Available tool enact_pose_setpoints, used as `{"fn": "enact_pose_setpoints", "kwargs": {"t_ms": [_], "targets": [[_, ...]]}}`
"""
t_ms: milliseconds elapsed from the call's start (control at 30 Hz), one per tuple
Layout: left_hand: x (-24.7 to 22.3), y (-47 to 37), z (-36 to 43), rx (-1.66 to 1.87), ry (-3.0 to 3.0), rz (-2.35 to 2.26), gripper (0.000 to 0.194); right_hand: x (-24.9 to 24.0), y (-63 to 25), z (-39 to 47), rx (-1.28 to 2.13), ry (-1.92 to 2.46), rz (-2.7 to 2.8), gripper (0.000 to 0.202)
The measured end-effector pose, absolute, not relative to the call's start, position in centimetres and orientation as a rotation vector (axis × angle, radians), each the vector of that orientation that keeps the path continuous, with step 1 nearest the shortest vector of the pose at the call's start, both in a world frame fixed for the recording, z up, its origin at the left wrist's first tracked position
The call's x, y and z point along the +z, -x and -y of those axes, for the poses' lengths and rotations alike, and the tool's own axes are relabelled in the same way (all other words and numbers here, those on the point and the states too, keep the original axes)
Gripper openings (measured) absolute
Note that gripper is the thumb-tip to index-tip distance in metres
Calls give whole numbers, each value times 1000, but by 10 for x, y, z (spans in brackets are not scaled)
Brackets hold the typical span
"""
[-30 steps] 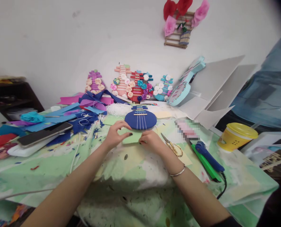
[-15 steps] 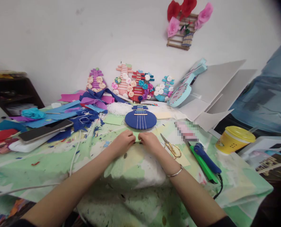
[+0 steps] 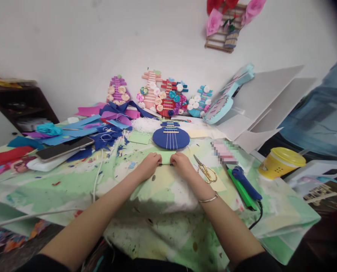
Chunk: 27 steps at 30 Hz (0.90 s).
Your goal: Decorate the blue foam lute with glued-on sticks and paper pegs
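Between my two hands, a small light green paper [image 3: 166, 157] is held by its left and right ends, just above the table. My left hand [image 3: 153, 165] pinches the left end with closed fingers. The right end is gripped by my right hand [image 3: 181, 164], its fingers closed too. Just beyond the paper lies a dark blue lute-shaped craft [image 3: 170, 139] with white strings. Gold-handled scissors [image 3: 206, 170] lie open to the right of my right hand. A second green paper piece [image 3: 139, 138] rests left of the blue craft.
Decorated lute crafts [image 3: 168, 98] lean on the wall. At the left are a phone [image 3: 65, 148], felt pieces [image 3: 74, 130] and a white cable [image 3: 97, 175]. A blue hot-tool handle [image 3: 246, 183], a green cutter [image 3: 241, 190] and a yellow tub [image 3: 281, 164] stand or lie at the right.
My hands are slightly farther apart, and more of the green paper shows between them. The whole view has shifted a little.
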<state>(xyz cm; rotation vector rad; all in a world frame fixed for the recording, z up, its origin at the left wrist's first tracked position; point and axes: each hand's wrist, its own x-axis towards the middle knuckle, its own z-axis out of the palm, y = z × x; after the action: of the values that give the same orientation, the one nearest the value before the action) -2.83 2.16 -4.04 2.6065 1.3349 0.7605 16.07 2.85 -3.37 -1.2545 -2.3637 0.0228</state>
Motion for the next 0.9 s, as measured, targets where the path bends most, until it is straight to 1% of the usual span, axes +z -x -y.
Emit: {"fn": "enact_pose_setpoints", "kwargs": {"t_ms": [167, 333, 467, 567, 800, 900], "targets": [[-45, 28, -26, 733, -2639, -1365, 15, -35, -163, -30, 82, 1271, 2372, 23], [-36, 26, -15, 809, -2938, -1252, 19, -37, -161, -32, 143, 1358, 2344, 24], [-26, 22, -3, 668, -3189, -1110, 24, -37, -159, -33, 178, 1469, 2304, 22], [-24, 20, 1, 545, -3285, -1111, 24, -35, -157, -33, 188, 1531, 2273, 22], [-29, 13, -4, 417, -3216, -1267, 20, -29, -157, -30, 249, 1610, 2245, 20], [-33, 12, -11, 482, -3063, -1344, 21, -26, -158, -28, 284, 1643, 2221, 18]]}}
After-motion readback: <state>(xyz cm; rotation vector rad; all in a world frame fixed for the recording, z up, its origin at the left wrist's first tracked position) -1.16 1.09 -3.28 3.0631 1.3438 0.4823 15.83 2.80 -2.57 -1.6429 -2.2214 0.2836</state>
